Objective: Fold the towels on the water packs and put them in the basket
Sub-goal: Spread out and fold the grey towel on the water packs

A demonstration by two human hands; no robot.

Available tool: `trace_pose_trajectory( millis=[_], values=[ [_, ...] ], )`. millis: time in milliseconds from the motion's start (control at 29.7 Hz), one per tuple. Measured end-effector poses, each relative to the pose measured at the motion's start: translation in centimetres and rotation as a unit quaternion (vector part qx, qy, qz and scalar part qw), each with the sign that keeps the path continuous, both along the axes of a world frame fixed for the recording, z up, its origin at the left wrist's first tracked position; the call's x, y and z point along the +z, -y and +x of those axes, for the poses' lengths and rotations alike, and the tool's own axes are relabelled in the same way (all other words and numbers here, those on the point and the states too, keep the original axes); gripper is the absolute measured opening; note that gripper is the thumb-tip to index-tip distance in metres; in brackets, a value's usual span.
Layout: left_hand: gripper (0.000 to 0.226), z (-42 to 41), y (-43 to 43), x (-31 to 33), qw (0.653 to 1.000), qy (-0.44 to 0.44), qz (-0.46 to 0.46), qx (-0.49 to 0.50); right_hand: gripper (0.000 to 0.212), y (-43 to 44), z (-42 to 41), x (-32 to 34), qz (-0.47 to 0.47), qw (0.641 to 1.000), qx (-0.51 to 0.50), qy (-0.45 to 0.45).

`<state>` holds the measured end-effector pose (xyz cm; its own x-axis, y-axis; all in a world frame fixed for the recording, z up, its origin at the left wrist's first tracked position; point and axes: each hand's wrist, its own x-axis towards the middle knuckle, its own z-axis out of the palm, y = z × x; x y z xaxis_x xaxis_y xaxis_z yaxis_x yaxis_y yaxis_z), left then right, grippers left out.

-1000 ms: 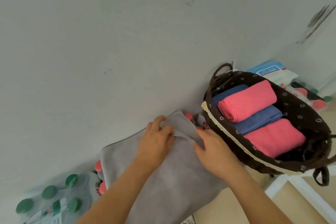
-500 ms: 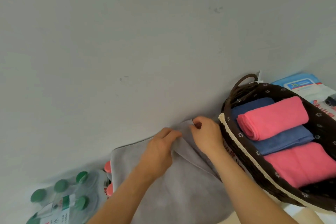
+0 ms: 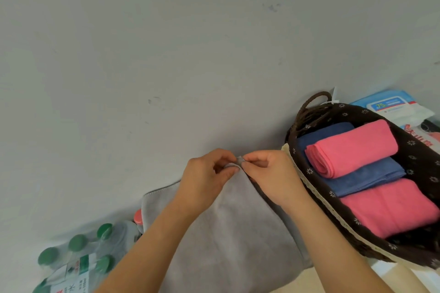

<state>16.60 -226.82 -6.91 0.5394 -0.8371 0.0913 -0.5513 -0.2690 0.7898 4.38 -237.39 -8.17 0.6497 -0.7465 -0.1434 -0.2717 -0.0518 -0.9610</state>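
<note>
A grey towel (image 3: 228, 240) lies spread over a pack of red-capped water bottles (image 3: 138, 217) against the wall. My left hand (image 3: 204, 178) and my right hand (image 3: 271, 173) meet at the towel's far corner by the wall, and both pinch that corner between thumb and fingers. To the right stands a dark brown wicker basket (image 3: 316, 194) with a flowered lining. It holds a rolled pink towel (image 3: 352, 147), folded blue towels (image 3: 366, 176) and a folded pink towel (image 3: 390, 207).
A pack of green-capped water bottles (image 3: 78, 257) sits at the lower left. A blue and white packet of wipes (image 3: 392, 106) lies behind the basket. The grey wall (image 3: 190, 54) rises directly behind the towel.
Both hands slid up along the grey towel to its far corner and now pinch it together. The view shifted left and closer.
</note>
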Motion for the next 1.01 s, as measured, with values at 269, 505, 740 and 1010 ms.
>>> trace_pose_trajectory(
  millis=[269, 505, 740, 1010],
  values=[
    [0.021, -0.2, 0.5, 1.4, 1.000, 0.006, -0.001, -0.005, 0.012, -0.2, -0.8, 1.3, 0.061, 0.997, 0.017, 0.048],
    [0.010, -0.2, 0.7, 2.0, 0.998, 0.059, 0.005, -0.015, 0.021, -0.3, -1.1, 1.7, 0.042, 0.997, 0.051, 0.043],
    [0.016, 0.0, 0.8, 1.6, 0.991, 0.132, 0.012, -0.034, 0.012, 0.3, -1.5, 1.6, 0.046, 0.995, 0.073, 0.040],
    [0.016, -0.1, 0.5, 2.1, 0.997, 0.073, 0.003, -0.008, 0.013, 0.6, -1.7, 1.9, 0.027, 0.991, 0.123, 0.037]
  ],
)
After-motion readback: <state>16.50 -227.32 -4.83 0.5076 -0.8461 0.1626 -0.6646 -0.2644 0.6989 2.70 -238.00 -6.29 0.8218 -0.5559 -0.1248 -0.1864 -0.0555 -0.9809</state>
